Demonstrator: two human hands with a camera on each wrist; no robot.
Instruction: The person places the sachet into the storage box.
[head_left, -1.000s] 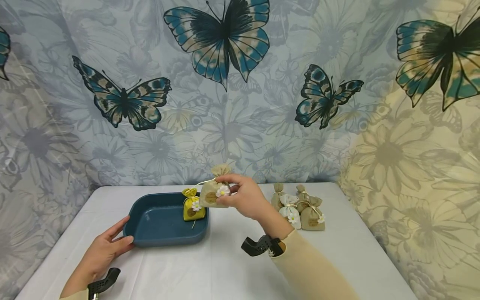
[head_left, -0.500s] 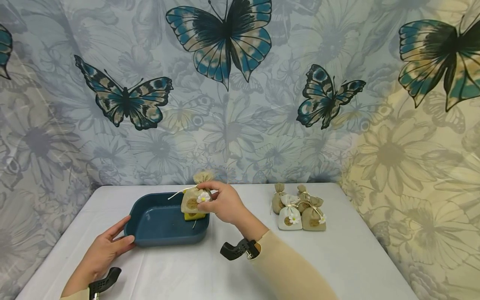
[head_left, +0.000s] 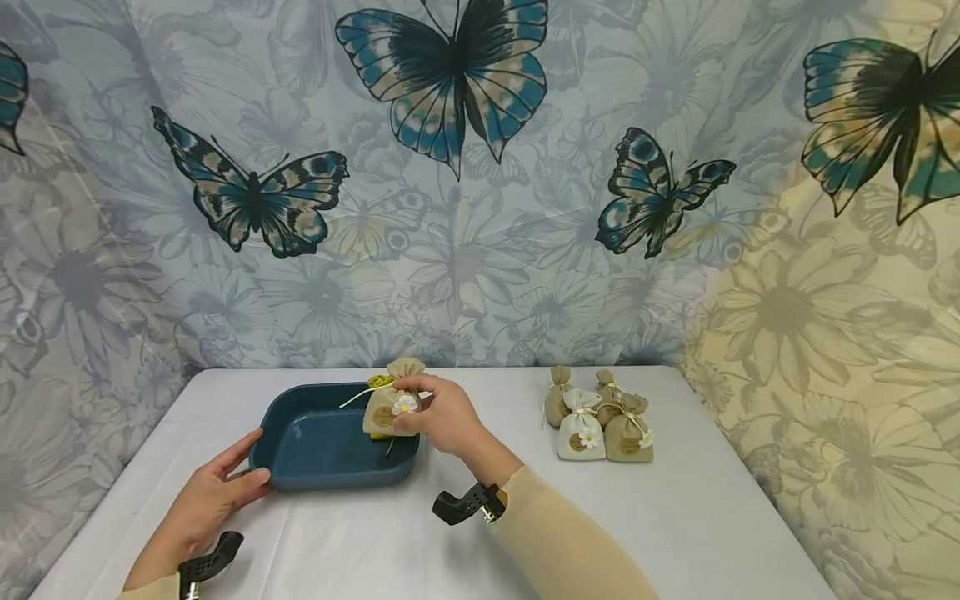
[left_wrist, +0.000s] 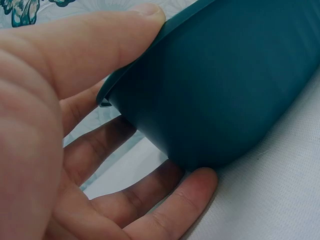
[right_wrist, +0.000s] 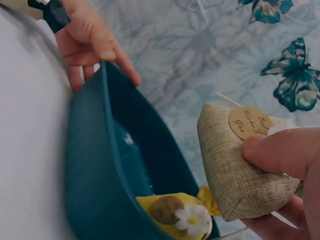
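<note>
Butterfly-printed cloth (head_left: 525, 275) hangs behind a table (head_left: 345, 542) covered in white. On my feed, the right hand (head_left: 447, 419) has a beige bag (head_left: 378, 402) pinched between thumb and fingers, its white flower (head_left: 405, 404) just beside the thumb. I judge that bag to be held above the right end of a blue tray (head_left: 337, 478), over a yellow bag (right_wrist: 176, 205) that sits inside; whether the two bags touch, I cannot tell. At the tray's other end I see the left hand (head_left: 213, 497) gripping it, thumb on the rim and fingers against the outer wall. Well to the right, four more bags stand grouped on the table: a white bag (head_left: 577, 432) and a tan bag (head_left: 627, 433) in front, two brownish bags (head_left: 557, 406) behind. By my count, one bag is in, one is in hand and not yet released, and four remain outside the tray.
</note>
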